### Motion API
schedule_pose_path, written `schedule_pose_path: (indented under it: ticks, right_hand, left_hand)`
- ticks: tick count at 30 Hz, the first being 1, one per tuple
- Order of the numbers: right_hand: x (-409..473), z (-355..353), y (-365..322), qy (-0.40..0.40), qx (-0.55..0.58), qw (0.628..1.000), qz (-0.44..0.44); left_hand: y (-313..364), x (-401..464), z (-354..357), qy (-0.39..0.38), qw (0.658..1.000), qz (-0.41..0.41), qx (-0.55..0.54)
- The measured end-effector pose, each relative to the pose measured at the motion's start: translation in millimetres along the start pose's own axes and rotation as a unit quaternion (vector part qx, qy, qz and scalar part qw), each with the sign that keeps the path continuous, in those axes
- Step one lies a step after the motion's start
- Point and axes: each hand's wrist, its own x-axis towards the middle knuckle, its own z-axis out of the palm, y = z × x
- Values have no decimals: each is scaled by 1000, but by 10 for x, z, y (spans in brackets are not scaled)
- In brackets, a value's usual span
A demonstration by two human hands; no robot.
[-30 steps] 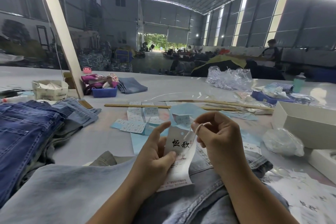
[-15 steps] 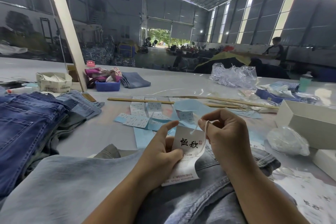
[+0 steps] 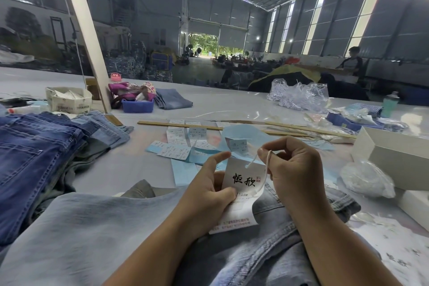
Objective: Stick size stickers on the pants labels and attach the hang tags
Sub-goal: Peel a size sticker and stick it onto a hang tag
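Nearest, one pair of pale jeans [image 3: 97, 234] lies across the table edge, and over it two hands work one white hang tag [image 3: 243, 180]: the left hand [image 3: 209, 188] pinches its left edge between thumb and curled fingers, the right hand [image 3: 292, 169] has fingers curled round the tag's one white string [image 3: 268, 160]. Beyond lie several size sticker sheets [image 3: 176, 148] on blue backing, two wooden sticks [image 3: 255, 126], one stack of darker jeans [image 3: 34, 146] at left and one white box [image 3: 394, 153] at right. Farthest on the table sit one blue tray [image 3: 138, 105] and one heap of clear plastic bags [image 3: 299, 96].
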Motion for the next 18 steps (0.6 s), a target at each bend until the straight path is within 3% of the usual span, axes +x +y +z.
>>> schedule_pose_path:
  ticks: [10, 18]
  right_hand:
    - [-11, -7, -10, 0, -21, 1000, 1]
    - [-45, 24, -46, -50, -77, 995, -34]
  left_hand:
    - [30, -13, 19, 1, 1000, -4, -8]
    - [21, -8, 19, 1, 1000, -1, -16]
